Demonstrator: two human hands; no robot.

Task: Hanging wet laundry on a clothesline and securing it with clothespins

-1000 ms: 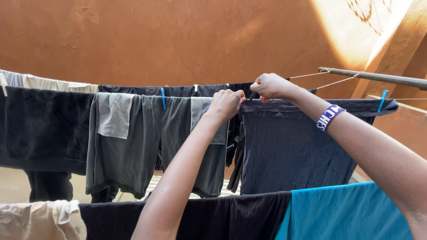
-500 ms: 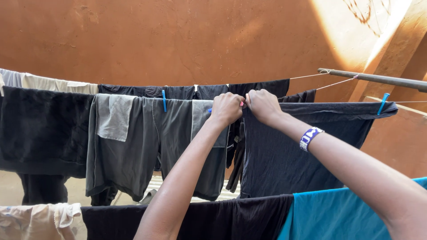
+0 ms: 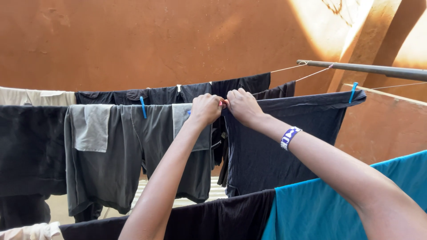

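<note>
Both hands pinch pink peg — dark cloth on line

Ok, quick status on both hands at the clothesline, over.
Left hand and right hand together at the line, fingers closed on a pink peg. Dark navy garment hangs beneath. Grey shorts alongside, not in the way.

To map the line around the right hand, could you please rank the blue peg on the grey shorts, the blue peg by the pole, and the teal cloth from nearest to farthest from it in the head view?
From the right hand:
1. Blue peg on the grey shorts, to its left, past the left hand.
2. Blue peg by the pole, to its right, somewhat farther.
3. Teal cloth, lower right, on the front line.
</note>
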